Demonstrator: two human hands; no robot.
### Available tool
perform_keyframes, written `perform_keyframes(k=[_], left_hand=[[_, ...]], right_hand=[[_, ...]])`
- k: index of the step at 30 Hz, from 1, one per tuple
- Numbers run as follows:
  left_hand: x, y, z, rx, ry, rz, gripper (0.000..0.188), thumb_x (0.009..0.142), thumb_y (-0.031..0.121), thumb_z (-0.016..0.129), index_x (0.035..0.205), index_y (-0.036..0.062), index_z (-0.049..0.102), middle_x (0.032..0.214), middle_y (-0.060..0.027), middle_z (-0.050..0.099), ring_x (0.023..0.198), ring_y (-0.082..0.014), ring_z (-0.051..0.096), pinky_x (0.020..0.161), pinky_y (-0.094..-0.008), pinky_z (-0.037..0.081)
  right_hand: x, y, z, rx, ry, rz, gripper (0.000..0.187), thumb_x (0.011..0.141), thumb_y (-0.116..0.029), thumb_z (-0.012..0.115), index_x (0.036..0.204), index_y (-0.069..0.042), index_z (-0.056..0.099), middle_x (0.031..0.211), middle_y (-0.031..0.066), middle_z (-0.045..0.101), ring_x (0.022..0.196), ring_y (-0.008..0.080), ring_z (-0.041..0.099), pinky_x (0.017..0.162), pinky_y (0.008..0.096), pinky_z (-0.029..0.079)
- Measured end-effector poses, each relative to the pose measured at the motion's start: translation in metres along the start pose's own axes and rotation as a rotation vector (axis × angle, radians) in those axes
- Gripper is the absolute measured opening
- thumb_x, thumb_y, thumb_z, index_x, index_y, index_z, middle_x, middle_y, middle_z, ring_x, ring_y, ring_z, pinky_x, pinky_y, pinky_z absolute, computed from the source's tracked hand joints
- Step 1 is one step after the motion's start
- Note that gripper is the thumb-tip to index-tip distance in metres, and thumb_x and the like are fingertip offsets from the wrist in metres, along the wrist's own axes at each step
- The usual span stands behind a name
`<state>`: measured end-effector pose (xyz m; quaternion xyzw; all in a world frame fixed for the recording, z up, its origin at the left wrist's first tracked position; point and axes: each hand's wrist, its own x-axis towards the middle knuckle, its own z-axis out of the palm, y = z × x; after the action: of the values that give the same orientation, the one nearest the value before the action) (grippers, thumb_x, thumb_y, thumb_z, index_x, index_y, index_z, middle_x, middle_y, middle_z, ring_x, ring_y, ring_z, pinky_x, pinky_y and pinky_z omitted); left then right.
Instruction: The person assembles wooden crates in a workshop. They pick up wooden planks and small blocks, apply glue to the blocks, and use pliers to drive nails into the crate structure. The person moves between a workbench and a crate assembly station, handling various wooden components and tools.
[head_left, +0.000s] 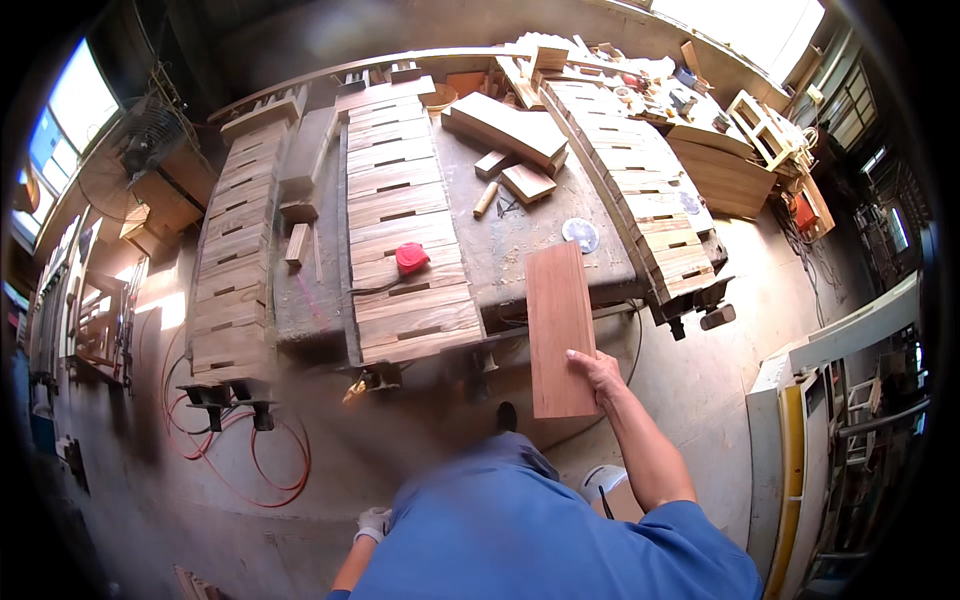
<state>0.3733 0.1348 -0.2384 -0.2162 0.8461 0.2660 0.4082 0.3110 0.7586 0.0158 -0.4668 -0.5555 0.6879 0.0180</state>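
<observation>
1. A grey workbench carries 3 long rows of clamped wooden slats.
2. A red tape measure sits on the middle row.
3. On the bare bench top lie thick boards, small wood blocks, a dowel and a round disc.
4. The concrete floor holds a looped red hose.

R hand outstretched (L hand gloved, low)

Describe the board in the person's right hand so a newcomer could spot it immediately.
Start at the big workbench covered with clamped rows of slotted pale planks. At its near edge, the right hand grips a flat rectangular board by its lower right side. Unlike its neighbours, it is reddish-brown, smooth and has no slots.
</observation>
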Motion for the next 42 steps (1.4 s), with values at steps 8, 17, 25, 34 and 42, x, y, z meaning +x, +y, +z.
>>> perform_keyframes(k=[8,17,25,34,42], left_hand=[[-0.015,-0.004,0.09,0.037,0.049,0.023,0.043,0.09,0.046,0.069,0.119,0.0149,0.078,0.117,-0.0142,0.076,0.113,-0.0324,0.071,0.097,-0.0404,0.054],[-0.045,0.026,0.101,-0.006,0.066,-0.024,0.036,0.091,0.035,0.07,0.118,0.0122,0.078,0.116,-0.0136,0.077,0.109,-0.0273,0.074,0.094,-0.0371,0.055],[-0.049,0.016,0.114,-0.241,0.004,-0.054,0.034,0.09,0.025,0.072,0.116,0.0054,0.078,0.112,-0.014,0.079,0.104,-0.022,0.075,0.091,-0.0337,0.056],[-0.065,0.073,0.078,-0.061,0.061,-0.149,0.035,0.088,0.029,0.076,0.115,0.0075,0.079,0.108,-0.0137,0.079,0.102,-0.0235,0.076,0.09,-0.0348,0.056],[-0.08,0.074,0.078,-0.083,0.099,-0.058,0.032,0.087,0.03,0.076,0.11,0.0079,0.08,0.106,-0.014,0.08,0.101,-0.0247,0.076,0.089,-0.0349,0.056]], right_hand=[[0.161,-0.016,-0.014,0.269,-0.207,0.031,0.058,0.088,-0.028,0.083,0.129,0.007,0.061,0.114,0.0193,0.071,0.099,0.0299,0.073,0.089,0.047,0.062],[0.246,-0.048,0.006,0.077,0.025,0.03,0.066,0.086,-0.039,0.084,0.125,0.011,0.065,0.115,0.0228,0.072,0.105,0.031,0.073,0.09,0.0454,0.059],[0.209,-0.009,-0.023,-0.555,0.07,0.032,0.081,0.087,-0.064,0.073,0.125,0.007,0.068,0.121,0.0237,0.071,0.109,0.0342,0.07,0.088,0.0459,0.06],[0.215,0.016,-0.008,0.076,-0.059,0.218,0.07,0.096,-0.063,0.065,0.127,0.0,0.064,0.121,0.0216,0.068,0.09,0.0335,0.073,0.072,0.044,0.063],[0.233,-0.018,0.023,-0.145,-0.24,0.2,0.075,0.101,-0.063,0.054,0.136,0.003,0.056,0.111,0.0231,0.072,0.087,0.0353,0.076,0.064,0.042,0.063]])
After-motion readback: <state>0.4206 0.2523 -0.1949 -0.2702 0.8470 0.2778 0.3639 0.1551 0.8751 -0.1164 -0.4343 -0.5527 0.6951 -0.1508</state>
